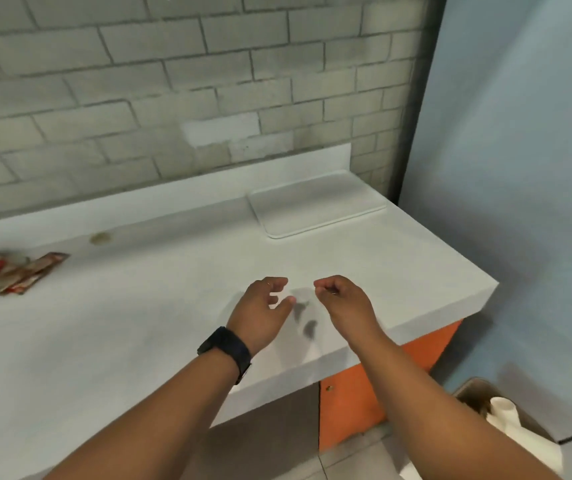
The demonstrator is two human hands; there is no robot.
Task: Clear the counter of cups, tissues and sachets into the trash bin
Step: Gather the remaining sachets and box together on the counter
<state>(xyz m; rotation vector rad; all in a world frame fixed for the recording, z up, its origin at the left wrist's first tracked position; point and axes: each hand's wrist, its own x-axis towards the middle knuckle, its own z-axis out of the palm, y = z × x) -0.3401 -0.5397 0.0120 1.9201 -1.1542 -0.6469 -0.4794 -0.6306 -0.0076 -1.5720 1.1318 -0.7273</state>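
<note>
Both my hands hover over the white counter (139,323) near its right end, and neither holds anything. My left hand (263,313), with a dark watch on its wrist, has loosely curled fingers. My right hand (341,299) is beside it, its fingers also loosely curled. Red and brown sachets (25,275) lie at the counter's far left, well away from both hands. The trash bin (506,410) stands on the floor at the lower right, with white cups (502,408) inside.
A white tray (315,209) lies at the back right corner of the counter. A brownish stain (100,238) marks the counter by the brick wall. Orange cabinet fronts (353,403) sit under the counter. A light blue wall (519,202) bounds the right side.
</note>
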